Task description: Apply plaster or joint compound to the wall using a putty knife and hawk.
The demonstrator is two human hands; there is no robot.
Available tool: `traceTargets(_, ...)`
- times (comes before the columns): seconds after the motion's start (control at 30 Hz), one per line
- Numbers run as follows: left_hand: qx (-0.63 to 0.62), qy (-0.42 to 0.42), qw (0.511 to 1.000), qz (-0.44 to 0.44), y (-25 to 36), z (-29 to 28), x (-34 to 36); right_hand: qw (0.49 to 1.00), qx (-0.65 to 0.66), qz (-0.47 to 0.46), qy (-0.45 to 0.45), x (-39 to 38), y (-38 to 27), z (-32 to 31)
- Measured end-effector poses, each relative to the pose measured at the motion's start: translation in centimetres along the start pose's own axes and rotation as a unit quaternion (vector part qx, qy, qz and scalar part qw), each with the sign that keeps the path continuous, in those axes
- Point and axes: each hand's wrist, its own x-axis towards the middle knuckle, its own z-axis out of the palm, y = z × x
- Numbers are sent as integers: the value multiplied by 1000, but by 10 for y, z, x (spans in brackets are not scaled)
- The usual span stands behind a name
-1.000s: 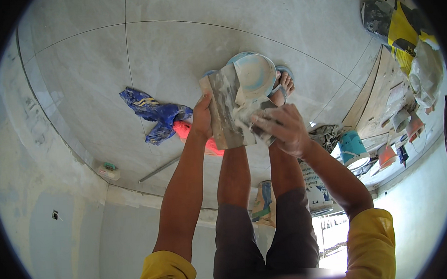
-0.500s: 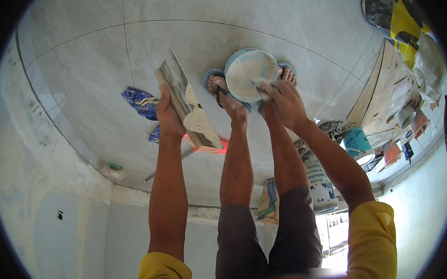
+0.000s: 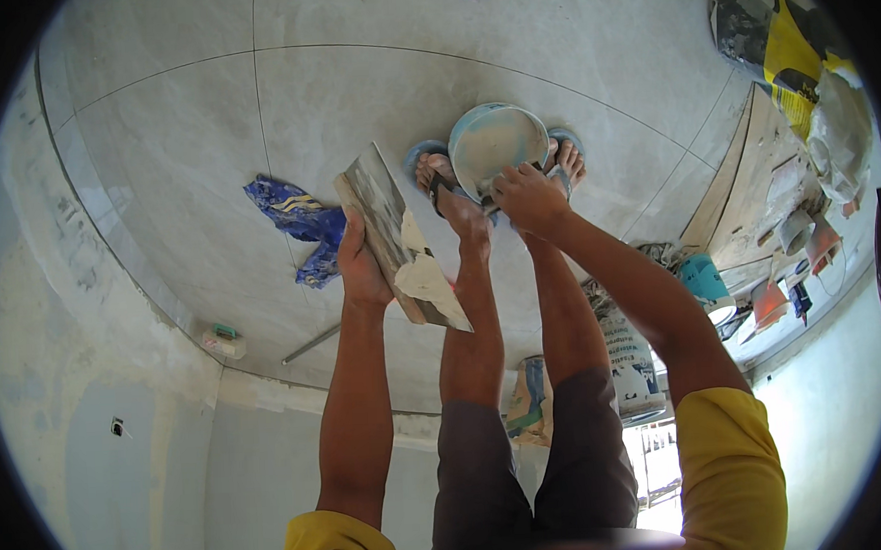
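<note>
My left hand (image 3: 359, 264) grips a long steel trowel (image 3: 381, 199), held tilted, with cream paste (image 3: 423, 271) smeared on its lower part. My right hand (image 3: 527, 194) is closed on a small scraper, largely hidden by the fingers, at the near rim of a round bucket (image 3: 498, 137). The bucket stands between my sandalled feet (image 3: 434, 177), with pale paste or cloudy liquid inside. A crumpled blue cloth (image 3: 288, 208) lies on the floor left of the trowel.
Tiled floor (image 3: 161, 169) meets patchy walls (image 3: 111, 378). At the right lie a yellow-black sack (image 3: 779, 44), boards (image 3: 727, 203), a teal pail (image 3: 701, 278) and orange tools (image 3: 771, 305). A metal bar (image 3: 311, 345) and plastic container (image 3: 224, 340) lie lower left. Larger buckets (image 3: 629, 365) stand behind my legs.
The trowel has moved left off the bucket since a second ago, then slightly down and right. My right hand has moved up and left to the bucket's rim.
</note>
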Motion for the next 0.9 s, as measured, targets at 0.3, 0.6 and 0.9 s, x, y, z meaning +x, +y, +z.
traceTargets(0.3, 0, -20, 1000, -10, 2, -3, -7, 961, 41, 112, -249, 67, 12, -59)
traceTargets(0.6, -14, -7, 1000, -7, 1, -10, -11, 904, 115, 319, -262, 81, -6, -19)
traceTargets(0.9, -31, -62, 998, -11, 2, -25, -15, 847, 416, 319, -90, 52, 15, 21)
